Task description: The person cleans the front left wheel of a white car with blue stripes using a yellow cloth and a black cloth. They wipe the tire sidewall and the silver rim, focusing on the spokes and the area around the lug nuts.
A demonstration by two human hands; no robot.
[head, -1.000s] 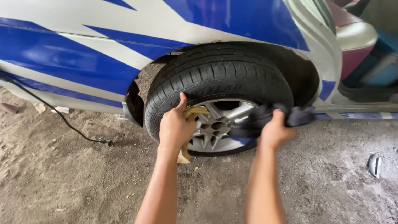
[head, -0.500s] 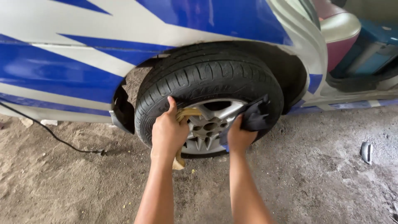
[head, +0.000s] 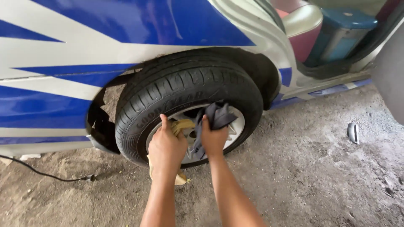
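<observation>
Left hand (head: 166,148): pressed against the silver alloy wheel rim (head: 235,126), fingers curled tight on a crumpled yellow cloth (head: 182,126); a tail of that cloth hangs below the wrist.
Right hand (head: 213,141): fingers closed around a bunched dark grey rag (head: 216,115), held on the rim face just beside the left hand.
Rag position: upper part stands above the knuckles, over the hub area.
Wheel: black rubber tyre (head: 176,88) sits in the arch of a blue-and-white car body (head: 126,42).
Ground: grey dusty concrete floor (head: 315,176); thin black cable (head: 46,174) lies left of the tyre; small dark metal piece (head: 352,132) lies well apart to the right.
Car interior: a pale seat cushion (head: 305,21) shows through the open door.
</observation>
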